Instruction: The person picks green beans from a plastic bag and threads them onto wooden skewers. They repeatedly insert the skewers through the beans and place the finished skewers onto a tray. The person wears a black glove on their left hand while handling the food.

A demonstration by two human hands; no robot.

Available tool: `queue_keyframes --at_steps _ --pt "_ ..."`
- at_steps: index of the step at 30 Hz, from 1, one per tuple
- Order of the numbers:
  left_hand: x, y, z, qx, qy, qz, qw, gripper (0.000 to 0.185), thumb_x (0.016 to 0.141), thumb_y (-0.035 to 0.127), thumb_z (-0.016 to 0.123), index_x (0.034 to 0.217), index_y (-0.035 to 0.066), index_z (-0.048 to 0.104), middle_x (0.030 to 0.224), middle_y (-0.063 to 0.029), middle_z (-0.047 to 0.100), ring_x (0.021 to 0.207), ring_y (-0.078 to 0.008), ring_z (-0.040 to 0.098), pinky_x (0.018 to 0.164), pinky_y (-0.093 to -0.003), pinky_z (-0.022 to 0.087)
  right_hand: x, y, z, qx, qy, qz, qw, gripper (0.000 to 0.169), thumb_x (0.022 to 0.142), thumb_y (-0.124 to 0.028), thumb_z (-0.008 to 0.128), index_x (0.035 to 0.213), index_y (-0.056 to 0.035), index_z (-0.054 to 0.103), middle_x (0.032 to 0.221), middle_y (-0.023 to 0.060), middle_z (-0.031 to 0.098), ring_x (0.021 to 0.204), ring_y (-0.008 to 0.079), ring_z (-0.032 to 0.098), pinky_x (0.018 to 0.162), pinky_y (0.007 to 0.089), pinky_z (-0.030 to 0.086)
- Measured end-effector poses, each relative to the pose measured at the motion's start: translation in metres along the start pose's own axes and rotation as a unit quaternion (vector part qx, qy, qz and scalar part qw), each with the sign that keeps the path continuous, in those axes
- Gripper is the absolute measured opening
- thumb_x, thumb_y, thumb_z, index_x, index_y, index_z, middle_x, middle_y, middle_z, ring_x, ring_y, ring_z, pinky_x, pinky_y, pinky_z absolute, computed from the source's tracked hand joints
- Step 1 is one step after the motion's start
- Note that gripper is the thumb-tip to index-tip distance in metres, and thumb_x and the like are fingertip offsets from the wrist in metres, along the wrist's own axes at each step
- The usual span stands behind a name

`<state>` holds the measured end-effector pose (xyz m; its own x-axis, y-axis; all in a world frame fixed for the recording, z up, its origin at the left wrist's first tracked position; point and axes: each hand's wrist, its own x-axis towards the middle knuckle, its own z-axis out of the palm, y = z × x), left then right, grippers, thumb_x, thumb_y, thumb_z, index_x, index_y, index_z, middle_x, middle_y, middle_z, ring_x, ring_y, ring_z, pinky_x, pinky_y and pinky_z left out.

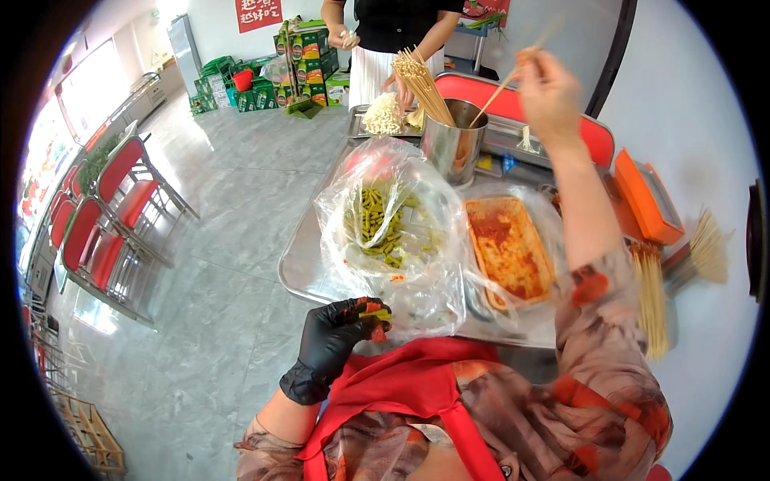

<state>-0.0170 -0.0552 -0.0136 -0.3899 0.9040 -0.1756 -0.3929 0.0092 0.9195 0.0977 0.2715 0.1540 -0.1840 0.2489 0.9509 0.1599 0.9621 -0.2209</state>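
My left hand point(337, 337), in a black glove, grips a small roll of red food around green bean pieces point(378, 315) near the table's front edge. My bare right hand point(546, 90) is raised at the upper right, its fingers pinching a wooden skewer point(499, 93) whose lower end reaches into a steel pot point(448, 157). A bundle of skewers point(424, 87) leans in the same pot. Between my hands lies a clear plastic bag point(337, 228), spread wide, with cut green beans point(376, 225) inside. To its right is an orange-rimmed tray point(511, 252) smeared with red sauce.
Across the metal table point(295, 258) a person in black point(394, 27) handles white enoki mushrooms point(384, 114) over a tray. More skewers point(649, 300) lie beside the table at right, near an orange container point(648, 195). Red chairs point(126, 180) stand at left; a red chair back point(595, 138) is behind the table.
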Motion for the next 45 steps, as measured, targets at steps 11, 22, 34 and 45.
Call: queue_keyframes --at_steps 11,22,34,45 --pt "0.002 -0.003 0.024 -0.001 -0.009 -0.020 1.000 0.030 0.075 -0.008 0.056 0.104 -0.009 0.055 0.094 -0.0137 0.062 0.080 -0.0194 0.062 0.072 -0.0290 0.050 -0.097 -0.070 -0.008 0.255 -0.192 0.187 0.929 0.007 0.081 0.001 0.048 0.080 0.0018 0.055 0.070 0.0046 0.056 0.060 0.0094 0.056 0.052 0.0226 0.044" --pt "-0.004 -0.002 0.031 0.041 0.033 0.015 0.999 0.024 0.076 -0.001 0.057 0.099 -0.007 0.057 0.091 -0.0175 0.063 0.076 -0.0238 0.063 0.070 -0.0312 0.051 -0.148 -0.050 0.033 0.203 -0.435 0.243 0.843 0.023 0.082 -0.020 0.053 0.072 -0.0007 0.060 0.058 0.0055 0.057 0.056 0.0114 0.054 0.053 0.0294 0.042" --pt "0.013 0.010 0.040 -0.001 0.044 0.015 0.999 0.023 0.077 -0.002 0.056 0.099 -0.008 0.056 0.092 -0.0184 0.062 0.081 -0.0248 0.062 0.074 -0.0322 0.051 -0.163 -0.043 0.019 0.128 -0.422 0.170 0.881 0.022 0.082 -0.019 0.050 0.076 0.0005 0.059 0.064 0.0182 0.056 0.060 0.0308 0.055 0.060 0.0391 0.045" --pt "0.023 -0.002 0.067 -0.007 0.005 0.025 1.000 0.026 0.079 0.000 0.056 0.104 -0.007 0.054 0.098 -0.0164 0.061 0.083 -0.0218 0.061 0.077 -0.0305 0.049 -0.154 -0.112 -0.128 0.412 -0.148 0.360 0.824 0.029 0.092 -0.021 0.040 0.085 0.0041 0.054 0.073 0.0135 0.060 0.053 0.0161 0.057 0.051 0.0257 0.048"
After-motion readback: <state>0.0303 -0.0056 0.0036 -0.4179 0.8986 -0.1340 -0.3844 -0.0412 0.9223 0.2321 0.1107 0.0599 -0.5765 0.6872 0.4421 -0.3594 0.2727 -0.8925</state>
